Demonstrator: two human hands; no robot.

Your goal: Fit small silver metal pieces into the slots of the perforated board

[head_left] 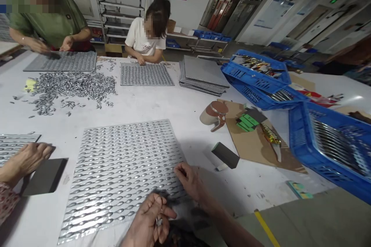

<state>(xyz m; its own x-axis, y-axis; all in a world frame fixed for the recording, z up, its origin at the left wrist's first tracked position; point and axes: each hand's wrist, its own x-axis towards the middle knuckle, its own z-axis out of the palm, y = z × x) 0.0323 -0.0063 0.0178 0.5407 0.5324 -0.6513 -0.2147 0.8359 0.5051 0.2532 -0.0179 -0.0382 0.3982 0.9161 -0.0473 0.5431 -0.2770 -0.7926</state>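
Lying beneath everything, table (150,104): white, broad.
Board (171,130): near, left of middle; probably stiff, light, slippery; best lifted by opposite edges.
Left hand (152,216): over the board's near edge, curled; silvery glint between fingers, cannot tell whether grasped.
Right hand (187,179): at the right edge, fingertips together; cannot tell if pinching anything.
Pieces (120,211): in rows; likely smooth.

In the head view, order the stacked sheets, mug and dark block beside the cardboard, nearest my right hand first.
From your right hand:
1. Dark block, to its right
2. Mug, beyond the block
3. Stacked sheets, beyond the mug
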